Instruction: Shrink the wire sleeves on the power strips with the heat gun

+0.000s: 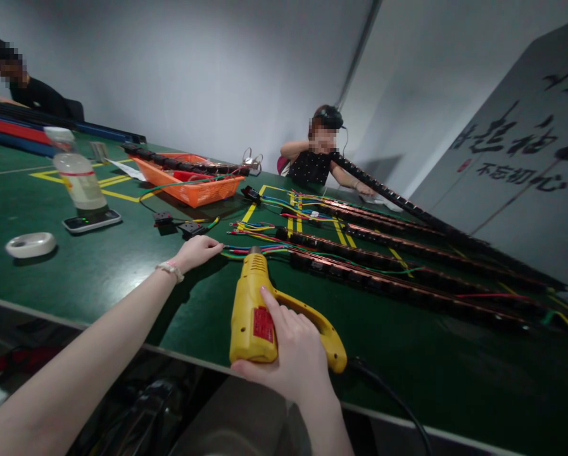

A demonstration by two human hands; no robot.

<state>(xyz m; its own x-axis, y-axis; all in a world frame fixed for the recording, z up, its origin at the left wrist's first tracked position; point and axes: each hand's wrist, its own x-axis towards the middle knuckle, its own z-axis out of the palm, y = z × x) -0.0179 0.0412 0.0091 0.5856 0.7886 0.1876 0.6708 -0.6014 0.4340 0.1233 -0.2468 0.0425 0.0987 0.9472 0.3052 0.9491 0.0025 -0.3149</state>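
Wrapped around the yellow heat gun (246, 310), my right hand (293, 339) holds it near the edge of the green table (397, 342), nozzle (255, 251) at the wires (236, 248); my left hand (197, 254) pinches their ends. I should sweep evenly, keeping fingertips (218, 247) clear of heat.

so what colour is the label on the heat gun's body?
The label on the heat gun is red, against yellow; the head view shows it.

From your seat, count one yellow heat gun (251, 297) at 12 o'clock; one orange basket (212, 191) and one bottle (82, 180) at 11; one white oval object (31, 246) at 10; two other people (46, 98) (307, 168), at 11 and 12.
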